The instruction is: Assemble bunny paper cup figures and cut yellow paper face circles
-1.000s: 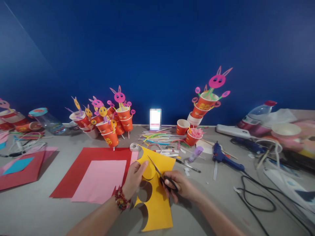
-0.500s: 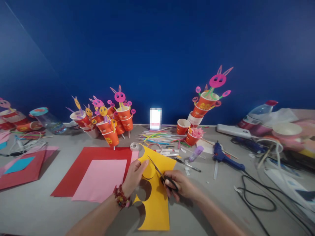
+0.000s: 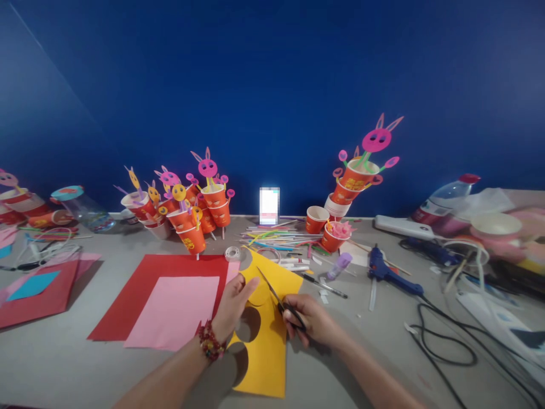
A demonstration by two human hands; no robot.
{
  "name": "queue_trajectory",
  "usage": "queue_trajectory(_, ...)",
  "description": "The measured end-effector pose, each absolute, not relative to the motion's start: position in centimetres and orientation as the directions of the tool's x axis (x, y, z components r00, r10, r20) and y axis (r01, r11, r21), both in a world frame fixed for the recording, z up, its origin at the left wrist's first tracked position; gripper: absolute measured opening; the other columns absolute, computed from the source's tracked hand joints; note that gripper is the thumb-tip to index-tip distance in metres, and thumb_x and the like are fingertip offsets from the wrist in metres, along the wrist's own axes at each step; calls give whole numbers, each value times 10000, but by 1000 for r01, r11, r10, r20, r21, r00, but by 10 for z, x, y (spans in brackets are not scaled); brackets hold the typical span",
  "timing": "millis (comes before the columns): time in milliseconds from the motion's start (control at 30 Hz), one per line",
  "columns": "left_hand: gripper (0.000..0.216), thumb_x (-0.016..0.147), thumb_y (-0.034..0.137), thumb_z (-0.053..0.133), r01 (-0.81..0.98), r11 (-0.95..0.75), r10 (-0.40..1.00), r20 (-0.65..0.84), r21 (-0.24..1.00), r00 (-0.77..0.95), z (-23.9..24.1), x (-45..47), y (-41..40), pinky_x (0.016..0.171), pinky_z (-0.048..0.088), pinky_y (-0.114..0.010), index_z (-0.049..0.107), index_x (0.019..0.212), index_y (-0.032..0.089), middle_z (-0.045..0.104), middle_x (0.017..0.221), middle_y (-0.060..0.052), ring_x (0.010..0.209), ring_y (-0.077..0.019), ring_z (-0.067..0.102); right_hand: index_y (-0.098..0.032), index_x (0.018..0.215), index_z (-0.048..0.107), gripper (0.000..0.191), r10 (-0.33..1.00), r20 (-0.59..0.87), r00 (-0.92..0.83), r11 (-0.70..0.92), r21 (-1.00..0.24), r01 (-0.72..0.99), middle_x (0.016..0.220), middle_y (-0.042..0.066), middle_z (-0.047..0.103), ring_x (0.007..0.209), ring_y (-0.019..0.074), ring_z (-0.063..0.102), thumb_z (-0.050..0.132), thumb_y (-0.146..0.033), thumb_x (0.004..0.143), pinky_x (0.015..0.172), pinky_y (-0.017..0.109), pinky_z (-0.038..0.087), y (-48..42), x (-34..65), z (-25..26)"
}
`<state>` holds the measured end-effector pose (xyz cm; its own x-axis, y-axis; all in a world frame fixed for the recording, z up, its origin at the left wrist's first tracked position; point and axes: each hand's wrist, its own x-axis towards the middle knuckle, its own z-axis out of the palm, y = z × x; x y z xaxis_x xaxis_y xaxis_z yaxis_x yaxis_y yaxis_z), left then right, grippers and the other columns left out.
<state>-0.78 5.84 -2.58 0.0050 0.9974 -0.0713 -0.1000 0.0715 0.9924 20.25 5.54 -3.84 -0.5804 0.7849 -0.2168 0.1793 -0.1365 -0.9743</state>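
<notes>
A yellow sheet of paper (image 3: 268, 352) lies in front of me, with rounded cut-outs along its left side. My left hand (image 3: 234, 301), a beaded bracelet (image 3: 212, 341) at its wrist, pinches the sheet's upper left part between thumb and fingers. In my right hand (image 3: 309, 321) is a pair of black-handled scissors (image 3: 279, 301), fingers wrapped in the loops. The blades lie over the yellow paper, pointing up and left beside a rounded shape near my left thumb. The fingertips under the paper are hidden.
Red paper (image 3: 114, 312) and pink paper (image 3: 174, 312) lie at left. Decorated paper cups (image 3: 191, 238) stand behind them, more cups (image 3: 352, 184) at back right. A blue glue gun (image 3: 394, 275) with its cord, a purple glue stick (image 3: 340, 265) and a pen (image 3: 327, 286) lie at right.
The yellow sheet has turned slightly, its lower end swinging left. The scissors have shifted a little, and both hands keep their grips.
</notes>
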Motion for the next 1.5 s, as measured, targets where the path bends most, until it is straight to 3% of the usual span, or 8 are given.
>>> queue_trajectory(167, 386, 776, 535, 716, -119, 56, 996, -47, 991, 77, -26, -6, 57, 576, 393, -236, 619, 789, 161, 573, 703, 12, 639, -123, 485, -194, 679, 452, 593, 808, -223, -545, -135, -971, 198, 527, -25, 634, 288, 42, 428, 556, -772, 764, 303, 157, 239, 55, 201, -37)
queue_trajectory(600, 382, 793, 521, 692, -92, 79, 985, -63, 993, 158, -20, -7, 56, 564, 351, -234, 587, 797, 154, 522, 668, 33, 601, -110, 433, -198, 711, 440, 592, 779, -250, -576, -175, -967, 183, 561, -23, 649, 309, 48, 450, 592, -770, 732, 311, 156, 265, 55, 201, -38)
queue_trajectory(1133, 381, 770, 511, 704, -121, 86, 985, -66, 989, 160, -9, -6, 55, 545, 329, -230, 531, 728, 175, 470, 633, 54, 572, -100, 394, -197, 693, 459, 555, 801, -156, -579, -62, -982, 178, 544, -14, 633, 314, 61, 454, 545, -730, 818, 309, 161, 253, 55, 204, -35)
queue_trajectory(1500, 325, 800, 459, 709, -147, 105, 978, -75, 983, 197, -10, -8, 56, 578, 382, -230, 604, 806, 152, 562, 690, 21, 611, -110, 465, -192, 677, 475, 546, 800, -157, -580, -57, -981, 187, 527, -20, 617, 313, 60, 440, 563, -715, 806, 306, 158, 245, 56, 206, -33)
